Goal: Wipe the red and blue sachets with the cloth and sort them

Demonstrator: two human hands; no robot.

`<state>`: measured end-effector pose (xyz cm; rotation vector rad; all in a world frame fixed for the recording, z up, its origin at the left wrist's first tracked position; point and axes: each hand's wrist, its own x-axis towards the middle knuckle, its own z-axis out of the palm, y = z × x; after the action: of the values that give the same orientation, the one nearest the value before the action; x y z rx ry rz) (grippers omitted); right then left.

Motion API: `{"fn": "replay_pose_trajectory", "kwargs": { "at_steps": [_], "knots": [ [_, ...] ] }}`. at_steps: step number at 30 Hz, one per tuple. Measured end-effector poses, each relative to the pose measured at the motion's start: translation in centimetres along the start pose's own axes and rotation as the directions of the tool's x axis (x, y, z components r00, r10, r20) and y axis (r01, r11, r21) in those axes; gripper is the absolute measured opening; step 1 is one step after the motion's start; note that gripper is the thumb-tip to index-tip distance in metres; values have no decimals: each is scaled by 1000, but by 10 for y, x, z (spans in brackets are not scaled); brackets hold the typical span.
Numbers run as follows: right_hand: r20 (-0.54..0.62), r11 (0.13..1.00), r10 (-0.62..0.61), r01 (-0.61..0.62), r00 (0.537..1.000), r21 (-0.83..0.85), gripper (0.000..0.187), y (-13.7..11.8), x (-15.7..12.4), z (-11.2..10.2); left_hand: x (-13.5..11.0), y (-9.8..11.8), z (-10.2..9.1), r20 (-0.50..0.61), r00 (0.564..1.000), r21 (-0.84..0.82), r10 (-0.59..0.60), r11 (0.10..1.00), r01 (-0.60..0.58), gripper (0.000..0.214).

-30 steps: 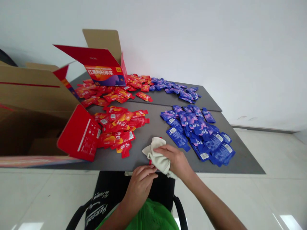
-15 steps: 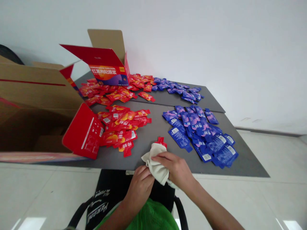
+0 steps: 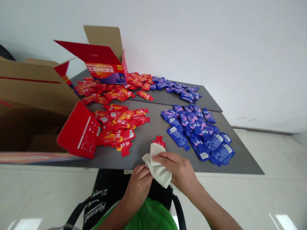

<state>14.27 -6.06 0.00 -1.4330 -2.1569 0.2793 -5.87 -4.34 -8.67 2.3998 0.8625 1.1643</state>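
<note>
Close to the table's front edge, my right hand [image 3: 179,169] is closed on a cream cloth [image 3: 161,174]. This cloth is wrapped over a small red pouch [image 3: 159,141], of which just the top end with its spout sticks out on the far side. My left hand [image 3: 139,182] is closed with its fingertips pressed against the cloth's lower left side; what they pinch is hidden. To the left lies a pile of red pouches [image 3: 120,124], labels and barcodes showing. On the right is a pile of blue pouches [image 3: 199,134], overlapping one another.
A large open carton [image 3: 81,134] stands at the left front of the grey table [image 3: 153,118]. Behind it an open red box [image 3: 105,72] sits among more red pouches [image 3: 141,80]. More blue pouches [image 3: 175,86] lie along the back, near the white wall [image 3: 216,48].
The whole view has shifted slightly. The cloth has moved a little over the red pouch under my right hand; both hands keep their closed hold.
</note>
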Motion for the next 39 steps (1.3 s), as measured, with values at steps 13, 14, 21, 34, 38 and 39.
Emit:
{"fn": "replay_pose_trajectory", "kwargs": {
  "at_steps": [13,14,21,34,38,39],
  "knots": [
    [-94,995,78,-83,992,-58,45,29,47,-9,0,0,0,12,1000,-47,-25,999,26,24],
    [-114,998,58,-60,992,-19,46,19,37,-9,-1,-1,1,14,1000,-39,-25,999,26,24],
    [87,995,84,-89,993,48,50,9,7,17,-2,-2,-1,26,999,-20,-23,1000,23,26],
    [-69,999,32,-31,997,16,47,-1,12,-9,-1,0,-1,11,1000,-28,-28,999,28,26],
    [82,995,82,-86,993,46,50,1,1,12,0,0,-2,31,999,-9,-24,1000,24,26],
    [65,992,109,-113,992,57,50,9,8,16,0,0,-2,34,999,-22,-29,999,30,26]
  ]
}}
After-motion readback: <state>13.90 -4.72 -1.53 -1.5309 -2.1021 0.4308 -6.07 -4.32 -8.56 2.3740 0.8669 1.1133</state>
